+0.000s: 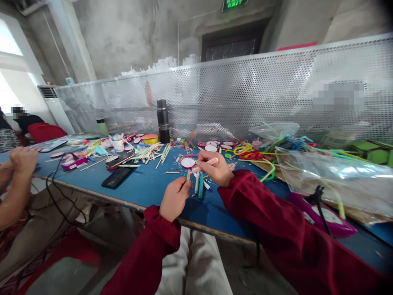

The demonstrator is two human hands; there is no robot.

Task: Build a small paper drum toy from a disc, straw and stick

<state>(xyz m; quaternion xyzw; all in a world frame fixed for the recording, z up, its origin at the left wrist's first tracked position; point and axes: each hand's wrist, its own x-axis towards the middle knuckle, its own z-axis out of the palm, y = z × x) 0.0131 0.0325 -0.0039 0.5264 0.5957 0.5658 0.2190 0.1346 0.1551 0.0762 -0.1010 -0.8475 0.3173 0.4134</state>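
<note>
My left hand [174, 198] is closed in a pinch on a short wooden stick [188, 176] held upright over the blue table [147, 184]. My right hand [215, 167] is closed round a pink marker pen [205, 164] whose tip points left toward the top of the stick. Both arms wear dark red sleeves. Just below the hands, a few marker pens [199, 186] lie on the table. A round white disc with a red rim [188, 162] lies just behind the hands.
Loose wooden sticks [150, 152], a black phone [117, 177], a black flask [163, 121], a small white cup [118, 144] and clear bags of coloured straws [322, 168] clutter the table. Another person's arms [15, 180] rest at the left. A perforated metal screen [245, 94] backs the table.
</note>
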